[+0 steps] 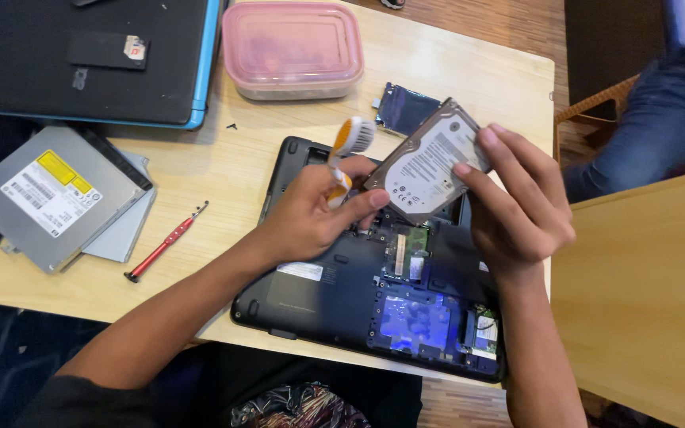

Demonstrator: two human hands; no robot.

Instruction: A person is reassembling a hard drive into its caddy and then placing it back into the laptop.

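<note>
Pale wooden table carries an opened laptop, bottom up, its boards bare. Above it the hard drive is held tilted in the air, pinched at its right edge by the right hand, fingers clenched on it. The left hand grips a small orange and white brush, its head just beside the drive's left corner. That grip on the drive looks light, held by the edge only; a firm push from the brush could tip it down onto the exposed boards below. Left of the brush hand lie a red screwdriver and a grey disc drive; a pink box sits beyond.
</note>
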